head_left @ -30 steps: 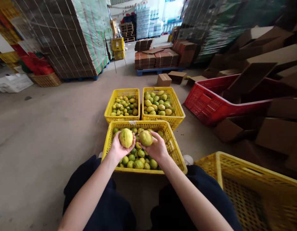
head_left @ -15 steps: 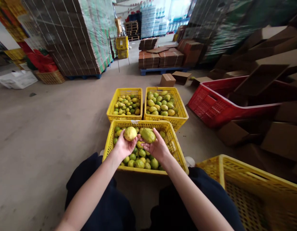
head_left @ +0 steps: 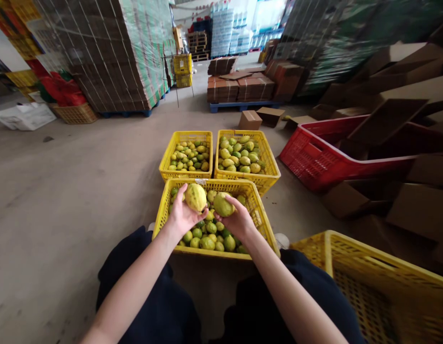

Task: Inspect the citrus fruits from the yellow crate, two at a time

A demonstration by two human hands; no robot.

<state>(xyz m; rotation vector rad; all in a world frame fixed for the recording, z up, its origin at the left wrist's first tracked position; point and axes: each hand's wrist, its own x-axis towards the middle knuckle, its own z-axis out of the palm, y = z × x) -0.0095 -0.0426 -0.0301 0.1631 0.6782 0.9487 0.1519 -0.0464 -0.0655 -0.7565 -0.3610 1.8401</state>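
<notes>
Over the near yellow crate [head_left: 221, 256], my left hand [head_left: 183, 215] holds a yellow lemon [head_left: 196, 198] with dark speckles, its fingers curled under the fruit. My right hand [head_left: 239, 220] grips a greener lemon [head_left: 223, 205], thumb on top and fingers beneath. The two fruits are close together but apart. Below them, green and yellow lemons [head_left: 207, 242] fill the bottom of the near crate, partly hidden by my hands.
Two more yellow crates, left [head_left: 186, 175] and right [head_left: 248, 177], hold lemons just beyond. An upright yellow crate [head_left: 372, 258] is at my right. Behind it are a red crate [head_left: 314, 153] and loose cardboard boxes [head_left: 418, 210]. Flattened cardboard [head_left: 239, 88] lies on a blue pallet.
Both lemons have been turned in my hands; the left one now shows a speckled side. My right hand has closed further round its lemon and tilted over it.
</notes>
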